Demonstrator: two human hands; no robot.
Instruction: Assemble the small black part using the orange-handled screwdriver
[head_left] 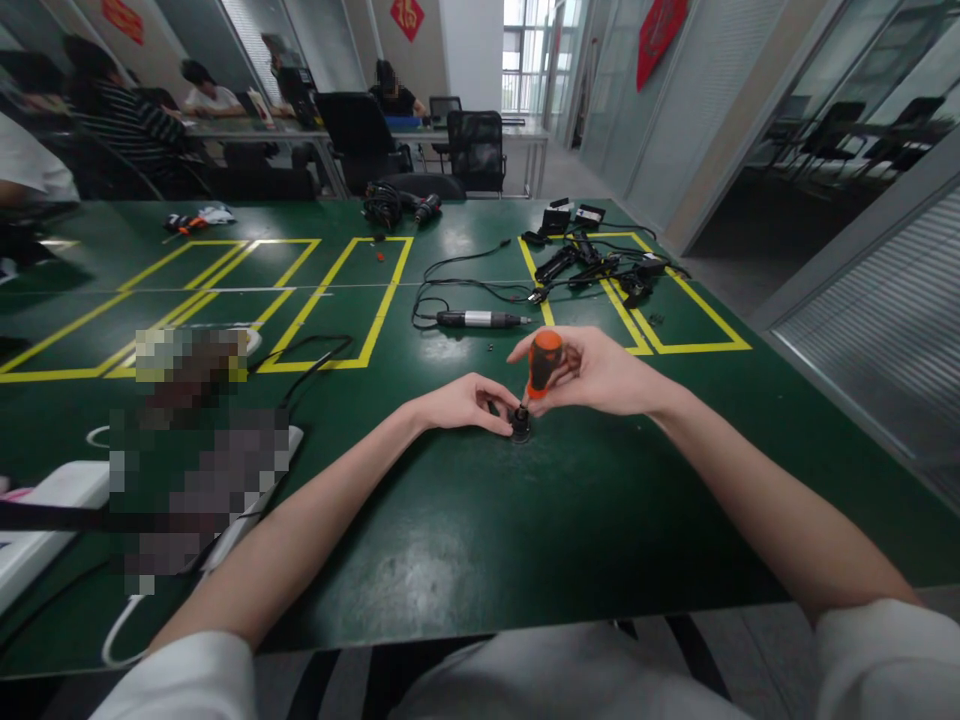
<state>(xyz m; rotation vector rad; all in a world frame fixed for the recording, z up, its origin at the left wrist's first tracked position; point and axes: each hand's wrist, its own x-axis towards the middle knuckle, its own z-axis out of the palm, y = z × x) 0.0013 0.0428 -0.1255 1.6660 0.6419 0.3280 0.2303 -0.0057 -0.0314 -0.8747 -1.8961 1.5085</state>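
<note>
My right hand [600, 372] is closed around the orange and black handle of a screwdriver [545, 364], which points down and leans slightly. Its tip meets a small black round part [520, 424] standing on the green table [420, 560]. My left hand [474, 403] pinches this part from the left with thumb and fingertips. Just beyond my hands lies a silver and black electric screwdriver [480, 319] with a cord. A few tiny dark bits, too small to name, lie near it.
Black parts and cables [592, 262] are heaped at the back right. A corded drill [401, 204] lies at the far edge. Blurred-out devices [210, 490], a white power strip [60, 510] and cables occupy the left. Yellow tape [379, 310] marks the table. People sit beyond.
</note>
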